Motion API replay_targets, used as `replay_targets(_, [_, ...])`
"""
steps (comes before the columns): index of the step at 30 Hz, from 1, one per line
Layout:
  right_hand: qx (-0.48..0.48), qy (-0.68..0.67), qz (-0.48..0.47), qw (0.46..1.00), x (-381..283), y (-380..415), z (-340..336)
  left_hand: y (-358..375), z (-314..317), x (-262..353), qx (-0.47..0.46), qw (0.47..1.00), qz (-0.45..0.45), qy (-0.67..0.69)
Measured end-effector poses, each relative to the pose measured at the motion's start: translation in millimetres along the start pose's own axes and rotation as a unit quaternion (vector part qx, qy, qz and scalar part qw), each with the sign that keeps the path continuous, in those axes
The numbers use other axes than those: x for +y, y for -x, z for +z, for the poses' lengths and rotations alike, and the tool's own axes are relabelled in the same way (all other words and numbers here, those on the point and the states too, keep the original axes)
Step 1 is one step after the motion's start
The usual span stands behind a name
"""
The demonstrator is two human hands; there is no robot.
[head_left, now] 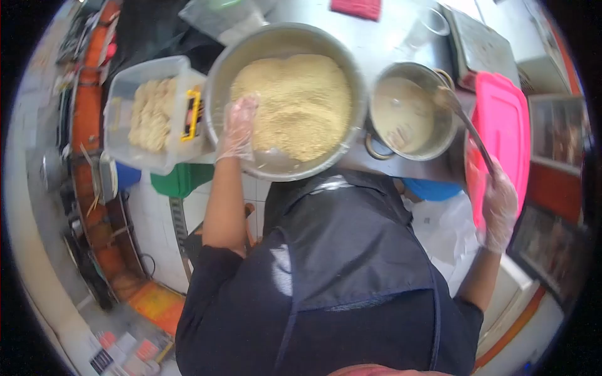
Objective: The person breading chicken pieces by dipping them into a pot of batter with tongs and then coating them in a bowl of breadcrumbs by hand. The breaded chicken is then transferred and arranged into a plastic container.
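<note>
My left hand [240, 125], in a clear plastic glove, rests at the left side of a wide metal bowl [285, 37], its fingers stretched towards the pale yellow crumbs [301, 103] inside. To the right stands a metal pot [381, 81] of thin, cream-coloured batter [401, 109] with some pieces sunk in it. Also gloved, my right hand [500, 200] is closed around the dark handle of a long-handled utensil [473, 133]. Its tan, coated end overlaps the pot's right rim. A clear plastic box [119, 128] of crumb-coated pieces [152, 116] sits left of the bowl.
A pink lid [505, 125] stands along the table's right side, beside my right hand. Behind it are a metal box-shaped appliance [483, 47] and a clear cup [433, 24]. A red cloth [356, 7] lies at the back. Below the plastic box is a green container [175, 180].
</note>
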State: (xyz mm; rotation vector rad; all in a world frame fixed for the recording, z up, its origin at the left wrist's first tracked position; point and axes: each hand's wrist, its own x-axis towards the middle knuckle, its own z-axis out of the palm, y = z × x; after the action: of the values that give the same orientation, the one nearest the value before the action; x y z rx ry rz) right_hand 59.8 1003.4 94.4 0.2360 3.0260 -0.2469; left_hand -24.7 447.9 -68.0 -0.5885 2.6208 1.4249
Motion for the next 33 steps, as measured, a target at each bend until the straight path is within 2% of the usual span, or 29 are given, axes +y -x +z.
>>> replay_targets(2, [-0.028,0.025,0.022,0.999,4.1,0.3,-4.7,-8.1,-2.1,-24.1,0.041,0.994,0.061,0.079])
replay_targets(3, [-0.028,0.024,0.007,0.999,10.6,1.4,-2.4,-6.4,-5.0,-28.2,0.056,0.994,0.056,0.08])
replay_targets(5, [0.012,-0.085,-0.088,0.992,14.4,0.9,0.2,2.1,-10.3,-8.2,0.079,0.994,0.023,0.078])
replay_targets(6, [-0.005,-0.172,-0.076,0.982,5.5,1.2,-0.9,1.3,-9.9,-12.5,0.085,0.993,0.02,0.081])
replay_targets(7, [-0.006,-0.17,-0.082,0.982,-13.4,0.6,-5.1,-1.9,-9.0,-18.9,0.079,0.991,0.02,0.106])
replay_targets(9, [-0.053,-0.254,-0.113,0.959,-47.5,-6.1,-8.1,-0.3,-11.4,-16.3,0.083,0.988,0.018,0.131])
replay_targets(10, [-0.11,-0.288,-0.048,0.95,-57.1,-9.7,-4.6,5.9,-15.1,-3.7,0.087,0.993,0.002,0.085])
replay_targets(11, [-0.114,-0.259,-0.089,0.955,-72.8,-15.6,1.5,9.5,-17.5,4.3,0.092,0.995,-0.016,0.038])
replay_targets(13, [-0.056,-0.188,-0.214,0.957,-110.9,-26.7,20.0,-9.9,9.2,-46.9,0.222,0.972,0.08,0.006])
replay_targets(14, [-0.058,-0.179,-0.251,0.949,-125.4,-34.7,29.8,-6.6,4.1,-39.0,0.235,0.969,0.074,0.003])
replay_targets(15, [-0.046,-0.13,-0.275,0.952,-137.9,-41.1,41.8,-1.1,0.7,-32.2,0.204,0.975,0.092,0.007])
replay_targets(16, [-0.055,-0.086,-0.266,0.959,-157.9,-46.0,44.6,3.7,-5.5,-24.6,0.169,0.98,0.107,0.012])
replay_targets(18, [-0.07,-0.032,-0.254,0.964,-174.8,-50.7,47.9,6.1,-19.1,-17.9,0.167,0.981,0.094,-0.031])
replay_targets(19, [-0.037,-0.002,-0.23,0.972,-169.6,-52.1,51.3,6.7,-20.6,-13.8,0.157,0.981,0.091,-0.072])
replay_targets(20, [-0.002,0.034,-0.203,0.979,-159.1,-51.5,50.9,8.9,-21.3,-8.1,0.145,0.984,0.088,-0.058])
replay_targets(21, [-0.004,0.053,-0.192,0.98,-143.8,-49.0,47.0,10.3,-23.2,-3.3,0.126,0.987,0.039,0.087])
replay_targets(22, [0.016,0.02,-0.177,0.984,-127.7,-45.6,42.5,9.5,-24.2,-4.4,0.105,0.968,-0.014,0.227])
replay_targets(23, [0.037,-0.016,-0.163,0.986,-113.7,-42.1,35.3,1.1,-20.0,-18.1,0.093,0.967,-0.016,0.238])
replay_targets(24, [0.003,-0.02,-0.117,0.993,-102.2,-36.3,25.6,-13.2,-14.4,-38.2,0.096,0.962,-0.001,0.256])
replay_targets(25, [0.005,-0.014,-0.111,0.994,-93.0,-31.7,21.4,-22.0,-14.3,-43.1,0.102,0.957,0.015,0.271])
replay_targets(26, [-0.035,0.028,-0.06,0.997,-85.5,-27.3,21.4,-27.7,-13.4,-47.9,0.124,0.972,0.036,0.194])
replay_targets(28, [-0.107,0.099,0.026,0.989,-90.5,-23.9,25.3,-39.0,-9.7,-52.6,0.12,0.974,0.057,0.181])
replay_targets(29, [-0.106,0.101,0.03,0.989,-97.4,-23.6,32.0,-40.2,-11.8,-46.2,0.122,0.976,0.076,0.164])
replay_targets(30, [-0.083,0.134,-0.011,0.987,-103.5,-23.3,40.6,-40.9,-15.0,-39.5,0.119,0.976,0.077,0.166])
replay_targets(31, [-0.058,0.168,-0.053,0.983,-113.2,-24.3,45.7,-36.8,-25.8,-15.3,0.066,0.992,0.023,0.105])
replay_targets(32, [-0.051,0.124,-0.087,0.987,-134.5,-27.3,41.3,-37.3,-32.7,-0.5,0.014,0.999,-0.029,0.042])
replay_targets(33, [-0.047,0.123,-0.087,0.987,-149.1,-34.5,45.3,-47.9,-25.5,-11.5,0.015,0.999,-0.026,0.043])
